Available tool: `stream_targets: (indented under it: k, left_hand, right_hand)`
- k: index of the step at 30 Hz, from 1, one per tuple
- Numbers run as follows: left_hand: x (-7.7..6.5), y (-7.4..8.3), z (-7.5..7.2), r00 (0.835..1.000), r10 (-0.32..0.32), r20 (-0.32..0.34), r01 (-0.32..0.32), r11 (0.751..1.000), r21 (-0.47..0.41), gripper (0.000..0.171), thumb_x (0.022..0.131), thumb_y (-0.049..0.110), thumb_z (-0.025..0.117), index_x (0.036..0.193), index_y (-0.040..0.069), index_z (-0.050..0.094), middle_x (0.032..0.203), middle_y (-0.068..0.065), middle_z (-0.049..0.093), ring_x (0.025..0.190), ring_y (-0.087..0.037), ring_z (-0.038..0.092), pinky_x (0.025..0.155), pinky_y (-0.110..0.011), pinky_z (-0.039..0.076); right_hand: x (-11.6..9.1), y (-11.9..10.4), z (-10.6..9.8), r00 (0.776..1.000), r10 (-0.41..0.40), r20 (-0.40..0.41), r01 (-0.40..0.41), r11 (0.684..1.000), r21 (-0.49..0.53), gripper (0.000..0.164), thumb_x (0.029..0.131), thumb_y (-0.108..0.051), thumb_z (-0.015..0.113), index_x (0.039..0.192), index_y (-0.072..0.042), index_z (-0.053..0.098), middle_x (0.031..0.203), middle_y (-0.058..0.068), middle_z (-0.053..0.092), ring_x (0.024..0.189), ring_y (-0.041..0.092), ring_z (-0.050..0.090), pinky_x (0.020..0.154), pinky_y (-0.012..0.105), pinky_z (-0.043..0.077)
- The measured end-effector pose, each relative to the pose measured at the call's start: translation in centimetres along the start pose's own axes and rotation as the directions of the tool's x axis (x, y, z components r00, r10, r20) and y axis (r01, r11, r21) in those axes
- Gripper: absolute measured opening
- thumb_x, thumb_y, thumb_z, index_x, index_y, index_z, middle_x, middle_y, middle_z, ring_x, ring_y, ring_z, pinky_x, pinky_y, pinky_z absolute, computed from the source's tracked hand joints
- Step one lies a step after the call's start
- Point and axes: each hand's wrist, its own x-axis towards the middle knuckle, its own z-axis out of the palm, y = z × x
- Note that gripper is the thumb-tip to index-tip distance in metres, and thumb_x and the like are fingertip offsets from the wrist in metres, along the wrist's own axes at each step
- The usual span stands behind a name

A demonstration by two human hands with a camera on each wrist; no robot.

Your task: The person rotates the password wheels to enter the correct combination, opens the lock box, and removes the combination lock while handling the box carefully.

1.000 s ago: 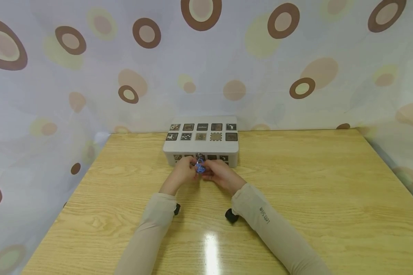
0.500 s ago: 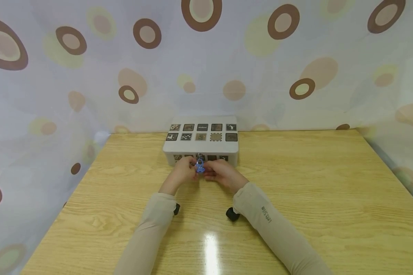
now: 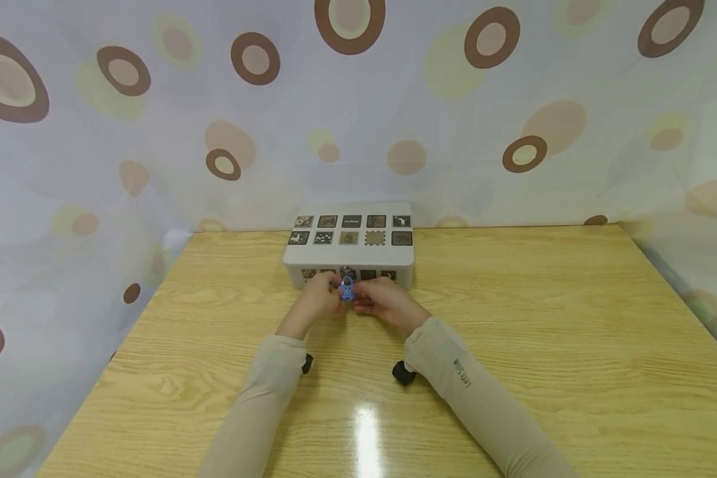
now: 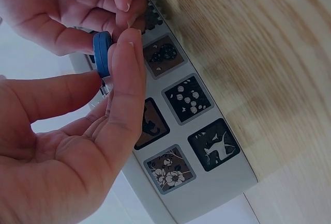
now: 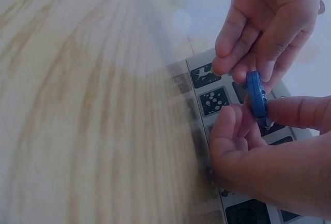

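A small blue padlock [image 3: 347, 292] with dials along one side hangs at the front clasp of a white box [image 3: 334, 255] covered in dark picture squares. My left hand [image 3: 318, 297] pinches it from the left between thumb and fingers. From the other side my right hand [image 3: 388, 302] holds it too, its thumb [image 5: 295, 109] against the dial side in the right wrist view and its fingers curled behind. Seen from the left wrist, the padlock [image 4: 102, 53] stands edge-on between both hands. Fingers partly hide the clasp.
The box stands at the back of a wooden table [image 3: 544, 332], close to a wall cloth [image 3: 358, 119] printed with circles. Both forearms in pale sleeves reach in from the front, each with a black wrist device [image 3: 403, 373] below it.
The padlock has turned slightly and faces up more squarely. My right hand has shifted a little to the right; the left hand and the box have stayed put.
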Motion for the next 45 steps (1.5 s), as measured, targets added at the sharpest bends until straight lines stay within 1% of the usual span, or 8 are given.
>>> stream_targets:
  k: [15,23,26,30,33,37,41,45]
  left_hand:
    - [0.0,0.0,0.1,1.0,0.002,0.001,-0.002,1.0,-0.012,0.029,0.093,-0.007,0.05,0.121,-0.013,0.052,0.083,-0.02,0.066,0.079,-0.032,0.069,0.064,-0.03,0.056]
    - [-0.2,-0.3,0.4,0.999,0.008,-0.039,-0.009,1.0,-0.025,0.02,0.093,-0.006,0.05,0.111,-0.013,0.05,0.083,-0.021,0.065,0.08,-0.034,0.069,0.066,-0.031,0.056]
    - [-0.2,-0.4,0.4,0.998,0.014,-0.053,-0.014,1.0,0.003,0.016,0.091,-0.005,0.051,0.106,-0.012,0.051,0.087,-0.022,0.065,0.079,-0.034,0.069,0.067,-0.032,0.056]
    - [-0.1,-0.6,0.2,0.998,0.019,-0.053,-0.016,0.998,0.058,0.016,0.09,-0.001,0.055,0.103,-0.011,0.052,0.087,-0.02,0.066,0.077,-0.031,0.068,0.071,-0.035,0.054]
    - [-0.2,-0.6,0.1,0.998,0.021,-0.058,-0.014,0.994,0.109,0.019,0.088,0.004,0.061,0.099,-0.01,0.054,0.085,-0.017,0.064,0.076,-0.027,0.063,0.072,-0.035,0.051]
    - [-0.5,-0.4,0.4,0.995,0.037,-0.088,-0.023,0.987,0.16,0.028,0.085,0.01,0.07,0.098,-0.011,0.057,0.092,-0.018,0.059,0.077,-0.025,0.055,0.071,-0.037,0.051]
    - [-0.8,0.0,1.0,0.987,0.068,-0.146,-0.031,0.97,0.242,0.041,0.082,0.015,0.075,0.103,-0.013,0.055,0.097,-0.025,0.06,0.082,-0.031,0.059,0.074,-0.042,0.052]
    - [-0.9,0.1,1.5,0.977,0.066,-0.204,-0.002,0.954,0.301,0.045,0.081,0.016,0.077,0.106,-0.013,0.053,0.095,-0.026,0.061,0.088,-0.036,0.063,0.078,-0.045,0.053]
  right_hand:
    - [0.5,0.1,0.0,0.999,0.005,-0.036,-0.006,1.0,-0.027,0.012,0.094,-0.002,0.048,0.09,0.003,0.059,0.071,0.004,0.057,0.064,0.013,0.056,0.062,0.023,0.051]
    - [0.6,0.3,-0.1,0.999,-0.016,-0.041,0.014,0.999,-0.034,0.024,0.096,-0.001,0.049,0.111,0.015,0.058,0.075,0.004,0.061,0.066,0.012,0.058,0.063,0.023,0.051]
    - [0.6,0.4,-0.1,0.999,-0.027,-0.028,0.025,0.998,-0.05,0.03,0.097,0.002,0.047,0.122,0.019,0.052,0.087,0.009,0.064,0.07,0.011,0.06,0.07,0.024,0.054]
    - [0.6,0.5,0.0,0.999,-0.029,-0.022,0.028,0.998,-0.063,0.032,0.097,0.005,0.045,0.125,0.021,0.048,0.1,0.015,0.063,0.075,0.013,0.061,0.082,0.03,0.054]
    - [0.6,0.4,0.0,0.999,-0.028,-0.028,0.026,0.998,-0.062,0.032,0.097,0.005,0.046,0.124,0.022,0.048,0.097,0.014,0.062,0.074,0.013,0.06,0.083,0.031,0.054]
    - [0.6,0.4,0.1,0.999,-0.027,-0.044,0.024,0.998,-0.053,0.031,0.097,0.006,0.045,0.123,0.022,0.048,0.093,0.013,0.06,0.077,0.015,0.06,0.087,0.033,0.053]
    - [0.6,0.4,0.2,0.998,-0.027,-0.054,0.024,0.998,-0.052,0.029,0.097,0.006,0.045,0.121,0.021,0.049,0.093,0.013,0.058,0.079,0.016,0.06,0.092,0.038,0.05]
    - [0.6,0.5,0.3,0.998,-0.02,-0.055,0.018,0.999,-0.028,0.028,0.096,0.007,0.045,0.121,0.021,0.049,0.092,0.012,0.057,0.079,0.016,0.058,0.095,0.039,0.049]
